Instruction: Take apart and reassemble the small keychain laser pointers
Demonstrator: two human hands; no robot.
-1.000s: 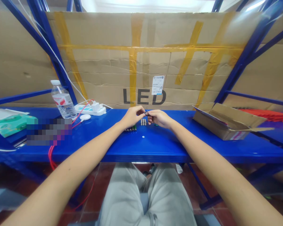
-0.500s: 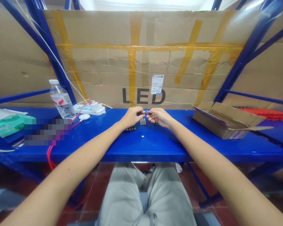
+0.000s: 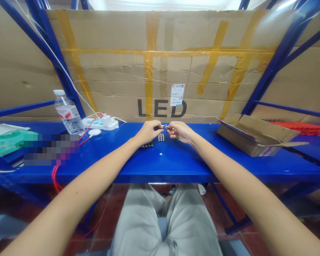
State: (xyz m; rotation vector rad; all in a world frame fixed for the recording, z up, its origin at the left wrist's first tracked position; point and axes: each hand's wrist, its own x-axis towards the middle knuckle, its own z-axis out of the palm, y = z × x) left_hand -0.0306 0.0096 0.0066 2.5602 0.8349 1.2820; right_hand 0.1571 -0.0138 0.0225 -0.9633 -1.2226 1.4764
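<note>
Left hand & right hand meet over the far half of the blue counter, thumb + index fingers of each pinched on a small metal part btwn them, just above the surface. Part is too tiny to ID; looks silvery w/ a darker bit on the right-hand side. Two-sided fingertip grip prob. b/c it's small & needs steadying from one side while the other side adjusts it. Other fingers of the right hand curl loosely under; the left's lower fingers are mostly hidden, can't tell. Right below the part sits a neat block of small metal pcs, prob. gridded so they're easy to count & grab. Dark/green cylinders line up side by side near the left wrist, partly covered by it, prob. kept apart as a diff. kind. A small green item lies under the right hand, mostly blocked, shape unclear. Bulkier stuff is off to the sides, prob. to keep elbow room: cardboard box w/ flaps up at right; water bottle, power strip & red cable at left, cable hanging over the front edge, well away from the small pcs.
</note>
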